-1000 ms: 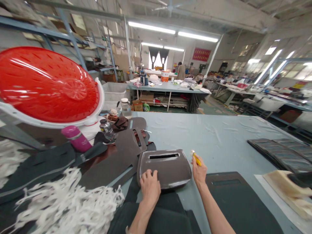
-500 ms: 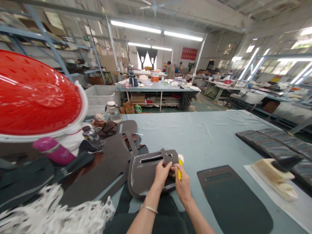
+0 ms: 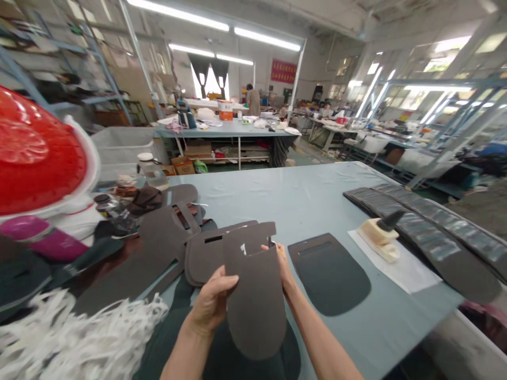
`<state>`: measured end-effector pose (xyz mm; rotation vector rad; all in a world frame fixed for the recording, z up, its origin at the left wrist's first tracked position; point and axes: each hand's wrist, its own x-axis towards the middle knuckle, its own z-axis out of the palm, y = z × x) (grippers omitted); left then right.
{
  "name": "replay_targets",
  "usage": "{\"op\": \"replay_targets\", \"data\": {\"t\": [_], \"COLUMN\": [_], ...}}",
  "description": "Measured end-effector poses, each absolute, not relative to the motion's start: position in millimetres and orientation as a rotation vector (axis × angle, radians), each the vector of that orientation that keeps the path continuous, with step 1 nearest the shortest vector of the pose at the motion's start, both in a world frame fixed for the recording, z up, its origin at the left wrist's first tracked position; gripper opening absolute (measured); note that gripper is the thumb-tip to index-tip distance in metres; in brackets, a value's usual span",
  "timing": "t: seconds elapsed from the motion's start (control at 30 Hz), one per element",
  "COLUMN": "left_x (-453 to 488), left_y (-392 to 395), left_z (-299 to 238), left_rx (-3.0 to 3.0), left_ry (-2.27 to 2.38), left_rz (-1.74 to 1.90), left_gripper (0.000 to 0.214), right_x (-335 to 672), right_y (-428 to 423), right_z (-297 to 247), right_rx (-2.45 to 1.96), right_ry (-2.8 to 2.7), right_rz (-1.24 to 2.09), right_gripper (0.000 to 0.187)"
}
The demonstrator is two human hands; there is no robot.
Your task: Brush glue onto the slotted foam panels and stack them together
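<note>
Panel [image 3: 255, 301] hangs above the table [image 3: 309, 195], pinched at its left edge by the left hand [image 3: 212, 306] (thumb on the front). Right hand [image 3: 284, 266] grips the right edge, fingers hidden behind it. Red basket [image 3: 35, 158] at far left stands tilted; what it holds cannot be seen.

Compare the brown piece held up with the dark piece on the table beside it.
The brown piece is held up by the left hand and right hand; the dark piece lies flat on the table, untouched. The brown piece is grey-brown; the dark piece near black. The brown piece has a notch at its top; the dark piece a thin slot. Both have a rounded end.
</note>
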<state>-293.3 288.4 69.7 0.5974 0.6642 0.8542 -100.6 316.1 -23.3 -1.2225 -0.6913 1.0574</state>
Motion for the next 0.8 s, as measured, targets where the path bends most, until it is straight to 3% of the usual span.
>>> {"op": "replay_targets", "data": {"t": [0.07,0.2,0.47,0.63,0.8], "left_x": [-284,-253,-101,-12,18], "left_y": [280,269,234,221,224], "left_z": [61,37,-70,-146,-170], "left_rx": [0.530,0.458,0.694,0.885,1.120], "left_ry": [0.715,0.859,1.005,1.321,1.627], "left_rz": [0.897,0.947,0.726,0.803,0.782], "left_gripper": [0.030,0.035,0.044,0.047,0.035], "right_x": [-82,-8,215,300,332], "right_y": [304,275,196,186,207], "right_z": [-27,-53,-109,-137,-152], "right_rx": [-1.143,-1.233,-2.025,-2.200,-2.257], "right_ry": [-0.572,-0.524,-0.907,-1.088,-1.186], "right_rz": [1.103,0.806,0.200,0.131,0.142], "right_gripper": [0.038,0.038,0.026,0.023,0.019]}}
